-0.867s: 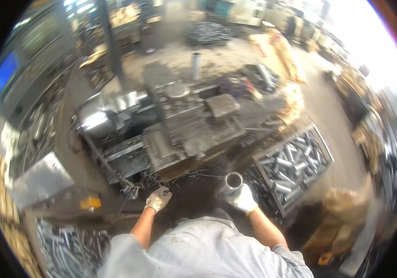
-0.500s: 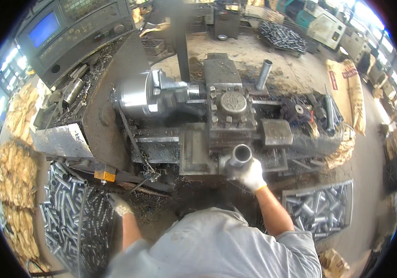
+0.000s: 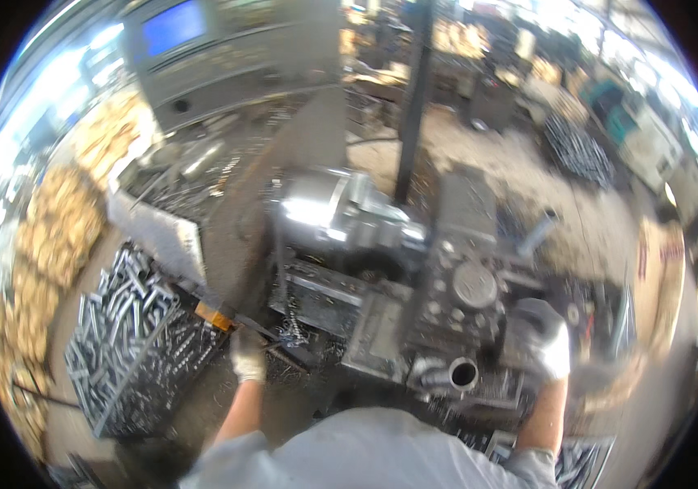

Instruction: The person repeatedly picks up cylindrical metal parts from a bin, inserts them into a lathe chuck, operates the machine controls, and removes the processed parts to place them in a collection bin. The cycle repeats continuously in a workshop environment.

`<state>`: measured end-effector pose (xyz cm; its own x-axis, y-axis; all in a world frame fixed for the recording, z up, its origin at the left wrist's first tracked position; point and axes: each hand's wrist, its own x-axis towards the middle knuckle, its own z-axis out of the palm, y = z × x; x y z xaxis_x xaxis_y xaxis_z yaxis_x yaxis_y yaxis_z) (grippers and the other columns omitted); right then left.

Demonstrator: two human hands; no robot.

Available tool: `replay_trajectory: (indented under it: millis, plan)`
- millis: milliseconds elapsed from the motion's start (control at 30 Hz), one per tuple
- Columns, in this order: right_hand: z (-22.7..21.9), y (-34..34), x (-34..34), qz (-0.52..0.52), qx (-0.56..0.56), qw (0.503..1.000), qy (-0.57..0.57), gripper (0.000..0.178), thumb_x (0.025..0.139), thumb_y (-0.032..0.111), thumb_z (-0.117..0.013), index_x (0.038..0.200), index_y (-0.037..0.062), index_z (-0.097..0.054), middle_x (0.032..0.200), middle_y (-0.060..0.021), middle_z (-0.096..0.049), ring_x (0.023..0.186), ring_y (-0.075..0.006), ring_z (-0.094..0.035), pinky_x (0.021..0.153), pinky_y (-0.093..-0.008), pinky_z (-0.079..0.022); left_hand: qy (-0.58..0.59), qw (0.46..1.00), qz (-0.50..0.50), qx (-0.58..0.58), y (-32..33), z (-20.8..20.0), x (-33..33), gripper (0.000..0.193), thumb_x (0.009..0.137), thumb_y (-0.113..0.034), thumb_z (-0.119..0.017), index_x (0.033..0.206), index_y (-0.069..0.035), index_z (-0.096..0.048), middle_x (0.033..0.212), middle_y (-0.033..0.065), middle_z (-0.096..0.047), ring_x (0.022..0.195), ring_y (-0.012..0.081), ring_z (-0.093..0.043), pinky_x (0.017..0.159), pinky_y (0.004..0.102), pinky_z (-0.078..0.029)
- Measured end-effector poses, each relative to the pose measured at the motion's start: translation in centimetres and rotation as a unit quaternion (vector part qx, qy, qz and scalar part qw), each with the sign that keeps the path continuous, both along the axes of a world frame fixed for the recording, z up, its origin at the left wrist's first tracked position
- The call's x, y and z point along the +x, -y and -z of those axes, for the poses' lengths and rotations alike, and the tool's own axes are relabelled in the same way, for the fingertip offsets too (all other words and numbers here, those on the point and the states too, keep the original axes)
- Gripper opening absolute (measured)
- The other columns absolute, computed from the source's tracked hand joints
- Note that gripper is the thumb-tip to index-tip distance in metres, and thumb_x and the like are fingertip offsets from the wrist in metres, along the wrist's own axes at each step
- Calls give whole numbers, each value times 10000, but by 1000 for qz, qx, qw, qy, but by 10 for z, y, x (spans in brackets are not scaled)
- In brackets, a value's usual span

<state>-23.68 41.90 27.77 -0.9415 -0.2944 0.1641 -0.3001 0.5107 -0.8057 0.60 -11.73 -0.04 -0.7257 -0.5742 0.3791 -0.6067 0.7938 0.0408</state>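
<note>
My left hand (image 3: 248, 354), in a pale glove, is low beside the lathe, just right of an orange block (image 3: 214, 316); blur hides its fingers. My right hand (image 3: 551, 342), also gloved, is over the right side of the carriage, at a dark rounded block (image 3: 519, 346) beside the tool turret (image 3: 474, 285). Whether it grips anything is smeared. A metal tube (image 3: 439, 375) lies on the front of the carriage, open end toward the right, with no hand on it. Left of the turret, the shiny chuck (image 3: 312, 204) has a short metal piece (image 3: 411, 235) at its jaws.
A bin of metal tubes (image 3: 112, 326) stands at the lower left, and another bin (image 3: 606, 452) at the lower right. Another tube (image 3: 538, 232) stands tilted behind the carriage. A control panel (image 3: 243, 65) with a blue screen rises at the upper left. Chips cover the machine bed.
My right hand has left the tube, which now lies on the carriage, and moved right to the dark block. My left hand has come up toward the orange block. The view has turned left.
</note>
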Motion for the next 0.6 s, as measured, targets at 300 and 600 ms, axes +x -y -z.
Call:
replay_trajectory:
  millis: [300, 600]
  plan:
    - [-2, 85, -165, -134, 45, 985, -99, 392, 877, 51, -720, 1258, -36, -695, 1048, -127, -801, 936, -179, -768, 841, -314, -616, -131, 944, 279, -118, -27, -186, -263, 802, 838, -256, -758, 1548, -10, -479, 1550, 219, -515, 1485, 428, -454, 1292, 572, -279]
    - [56, 242, -236, -329, 480, 813, -2, 678, 716, 553, -843, 1073, -16, -748, 1168, -251, -772, 1042, -387, -761, 913, -462, -607, 289, 915, 263, 99, -31, -294, -313, 911, 682, -340, -848, 1470, 5, -546, 1395, 216, -684, 1275, 349, -663, 1086, 407, -550]
